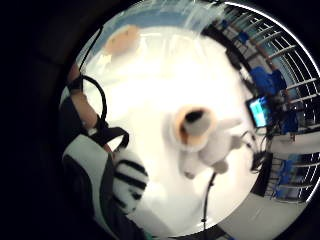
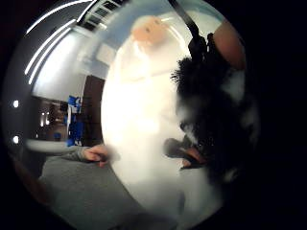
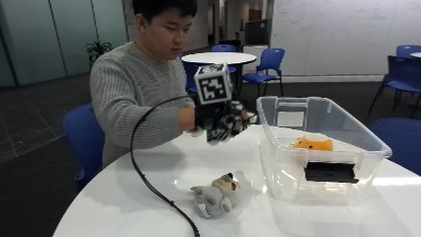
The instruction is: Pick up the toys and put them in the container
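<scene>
Fuzzy striped plush toy (image 3: pixel 231 127) in hand (image 3: pixel 217 121)

Three plush toys counted: one black-and-white striped toy (image 3: pixel 230 126) gripped in the gloved right hand (image 3: pixel 214 121) above the tabletop, one grey-and-orange cat plush (image 3: pixel 216 196) lying near the tabletop's front edge, one orange plush (image 3: pixel 311 143) inside the container. One clear plastic container (image 3: pixel 378 143) toward the right edge, holding also one black flat piece (image 3: pixel 331 172). One round white table (image 3: pixel 131 197); one bare hand (image 2: pixel 97 154) at its near edge.
</scene>
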